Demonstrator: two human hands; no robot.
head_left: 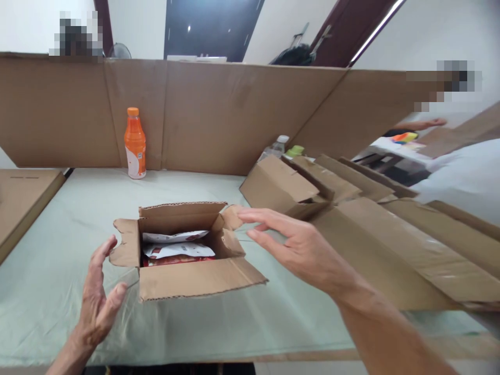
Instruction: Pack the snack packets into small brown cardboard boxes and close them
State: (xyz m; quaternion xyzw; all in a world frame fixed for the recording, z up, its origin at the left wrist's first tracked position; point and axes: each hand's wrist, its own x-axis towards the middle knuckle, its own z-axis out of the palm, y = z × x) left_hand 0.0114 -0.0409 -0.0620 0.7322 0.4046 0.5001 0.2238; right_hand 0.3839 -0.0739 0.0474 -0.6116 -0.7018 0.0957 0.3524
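Observation:
A small cardboard box [195, 281] stands on the table with its flaps spread outward. Inside it lie white packets [179, 250] with dark print, and a red packet [167, 261] shows along the front wall. To the box's left, my left hand [97, 297] is open, fingers apart, close to the left end flap. On the other side, my right hand [289, 237] is open with thumb and fingers apart; its fingertips are at the right end flap, and whether they touch it I cannot tell. Neither hand holds anything.
An orange bottle [135, 146] stands by the cardboard partition [250, 114] at the back. Several cardboard boxes [390, 255] crowd the right side, with a clear bottle [279, 146] behind them. Flat cardboard [27, 203] lies at left. Another person's hand [432, 123] shows beyond the partition.

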